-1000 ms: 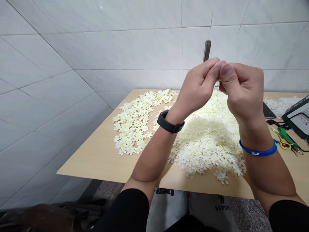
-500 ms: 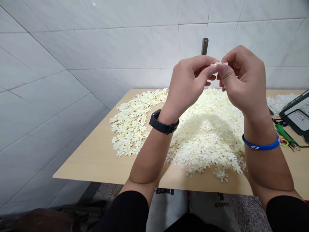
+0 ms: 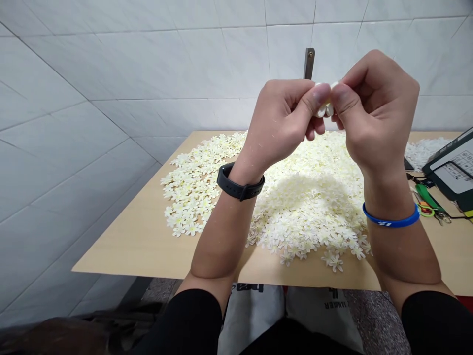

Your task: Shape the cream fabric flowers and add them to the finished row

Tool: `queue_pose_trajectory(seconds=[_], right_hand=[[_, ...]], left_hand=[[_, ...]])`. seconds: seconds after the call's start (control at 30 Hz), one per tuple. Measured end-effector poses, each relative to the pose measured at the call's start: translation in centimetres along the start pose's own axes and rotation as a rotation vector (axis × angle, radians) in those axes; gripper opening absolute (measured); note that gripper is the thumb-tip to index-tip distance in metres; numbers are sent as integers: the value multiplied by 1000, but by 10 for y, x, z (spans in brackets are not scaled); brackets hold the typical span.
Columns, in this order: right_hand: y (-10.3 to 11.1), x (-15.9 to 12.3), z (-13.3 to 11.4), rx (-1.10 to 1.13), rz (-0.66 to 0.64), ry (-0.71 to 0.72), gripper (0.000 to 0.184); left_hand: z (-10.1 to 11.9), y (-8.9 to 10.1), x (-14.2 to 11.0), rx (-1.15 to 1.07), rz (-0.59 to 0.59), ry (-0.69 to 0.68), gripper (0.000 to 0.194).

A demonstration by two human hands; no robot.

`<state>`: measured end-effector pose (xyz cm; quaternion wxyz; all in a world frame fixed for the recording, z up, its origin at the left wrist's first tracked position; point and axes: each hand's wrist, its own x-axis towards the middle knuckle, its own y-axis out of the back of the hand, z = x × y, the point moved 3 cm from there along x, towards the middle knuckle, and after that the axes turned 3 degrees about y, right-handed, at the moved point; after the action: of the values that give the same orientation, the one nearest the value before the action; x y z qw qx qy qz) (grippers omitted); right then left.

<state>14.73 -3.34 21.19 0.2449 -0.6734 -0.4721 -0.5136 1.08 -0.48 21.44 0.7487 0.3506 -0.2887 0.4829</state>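
Note:
A small white artificial flower (image 3: 325,109) is pinched between both hands, raised above the table in front of the wall. My left hand (image 3: 286,111) grips its left side with thumb and forefinger. From the right, my right hand (image 3: 377,111) pinches the same flower, its thumb close to the left one. The fingertips hide much of the petals. Beneath the hands spreads a large pile of white flowers (image 3: 314,207) with pale yellow centres. A second, flatter group of flowers (image 3: 190,190) lies to the left, partly behind my left forearm.
The tan table (image 3: 129,234) meets a tiled wall (image 3: 166,64), where a metal bar (image 3: 309,63) stands upright. On the right are a dark box (image 3: 454,167), scissors with coloured handles (image 3: 424,209), a green strap (image 3: 427,196) and a white heap (image 3: 424,152).
Both hands stay together at the flower while their grip shifts. My right wrist has bent upward, and more of the flower's petals show below the thumbs. The view has shifted slightly.

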Motion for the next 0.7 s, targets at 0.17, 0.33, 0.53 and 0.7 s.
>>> queue_pose_trajectory(seconds=[0.17,0.33,0.53,0.7], right_hand=[[6,2,-6,-32,80,52,35],[0,-2,4,101,5,20,39],[2,1,7,113,82,30,34],[0,2,4,193,55,46,29]], left_hand=[[-1,-4,0,-44,-56,140,21],[-2,-2,-1,-82,-19,93,43],[-3,-6,0,-143,-90,86,29],[-2,-7,-1,-128,-77,157,30]])
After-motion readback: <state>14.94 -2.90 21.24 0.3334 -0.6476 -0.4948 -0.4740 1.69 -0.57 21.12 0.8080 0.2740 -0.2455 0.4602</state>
